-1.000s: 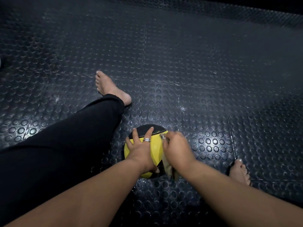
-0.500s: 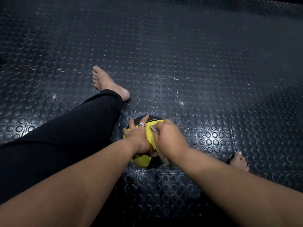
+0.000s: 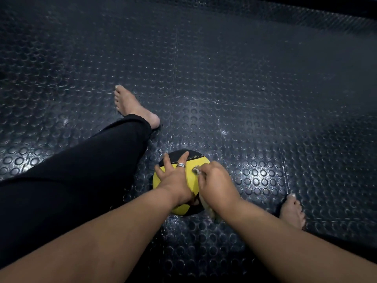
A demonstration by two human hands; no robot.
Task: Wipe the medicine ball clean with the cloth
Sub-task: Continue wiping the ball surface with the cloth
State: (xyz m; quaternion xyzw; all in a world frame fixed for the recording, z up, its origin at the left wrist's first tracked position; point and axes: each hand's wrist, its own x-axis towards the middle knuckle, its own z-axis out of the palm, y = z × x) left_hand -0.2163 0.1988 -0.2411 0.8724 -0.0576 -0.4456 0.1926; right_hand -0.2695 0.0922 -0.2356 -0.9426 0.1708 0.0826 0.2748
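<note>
**Both hands on the ball, cloth in the right**

On the studded black floor (image 3: 255,88), working from the left, I saw a leg in a black trouser leg (image 3: 81,170) stretched out, ending in a bare left foot (image 3: 134,107) lying flat on the mat. Just beside that leg sat the medicine ball (image 3: 190,178), yellow with black panels, resting on the floor between the two legs. My left hand (image 3: 173,178) lay on top of the ball with its fingers (image 3: 183,157) straight and spread over the surface, a silver ring (image 3: 181,165) on one of them; it pressed the ball rather than gripping it. Right next to it, my right hand (image 3: 216,184) was curled round the cloth (image 3: 196,170), holding it against the ball's upper right side. A frayed bit of cloth showed above the knuckles, and a longer end hung out below the wrist, near the ball's lower edge. Further right, apart from the ball, the bare right foot (image 3: 292,211) rested on the floor.
</note>
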